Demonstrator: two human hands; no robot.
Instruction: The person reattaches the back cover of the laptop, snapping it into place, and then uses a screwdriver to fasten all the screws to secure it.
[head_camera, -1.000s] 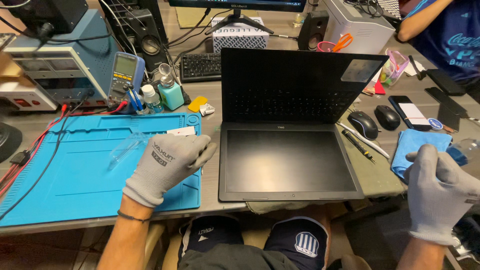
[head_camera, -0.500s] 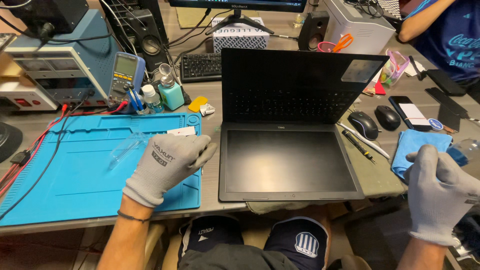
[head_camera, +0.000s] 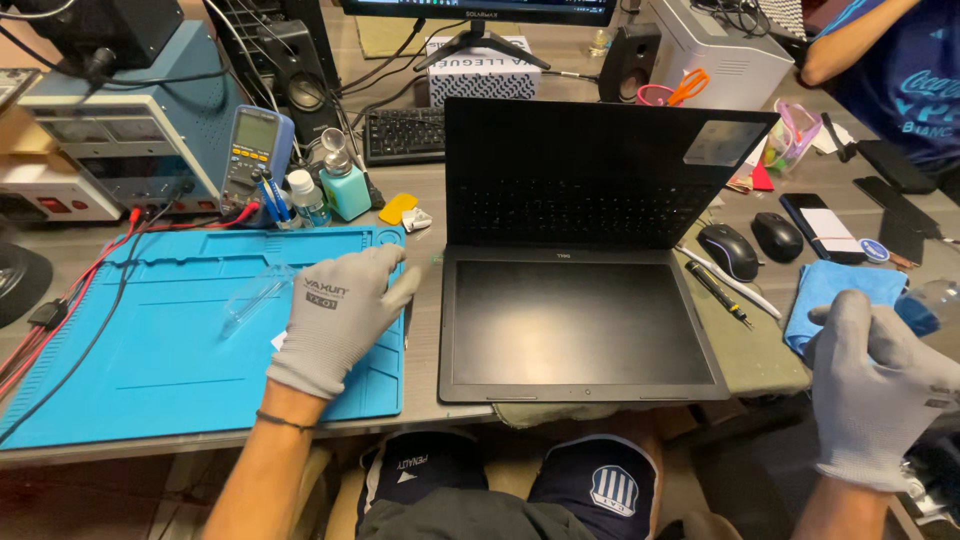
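Black laptop (head_camera: 585, 300) lying opened flat on the table (head_camera: 430, 190), screen toward the body, just right of the blue mat (head_camera: 150, 350). Left hand (head_camera: 340, 315), gloved, grip loose and empty, resting on the mat's right edge. Right hand (head_camera: 875, 390) curled by the blue cloth (head_camera: 835, 295); hold unclear. Seemingly preparation; next probably steadying the laptop squarely.

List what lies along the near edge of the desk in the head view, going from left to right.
Blue work mat → left hand in a grey glove, resting on the mat → open black laptop → blue cloth → right hand, also gloved.
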